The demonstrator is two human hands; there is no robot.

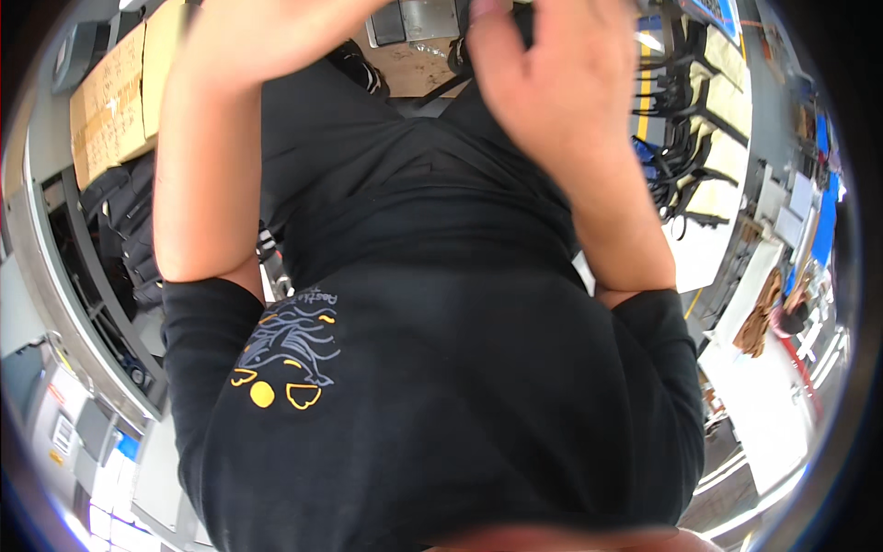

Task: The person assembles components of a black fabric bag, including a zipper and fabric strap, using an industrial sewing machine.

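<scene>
My left hand (267,37) reaches up to the top edge, where its fingers are cut off. What it touches or holds lies outside the picture. Opposite it, my right hand (566,78) is blurred by motion, with the thumb apart from the palm and the other fingertips cropped away. Something black shows between that thumb and the palm, but whether it is held cannot be made out. A grey metal plate with dark parts (418,23) appears between the two hands, beyond my lap.
At left, a taped cardboard box (115,106) sits above stacked black items (129,225), beside a metal frame. Black straps or cords (704,120) lie over pale yellow sheets at right. Farther right are a white surface (768,405) and a brown crumpled thing (759,317).
</scene>
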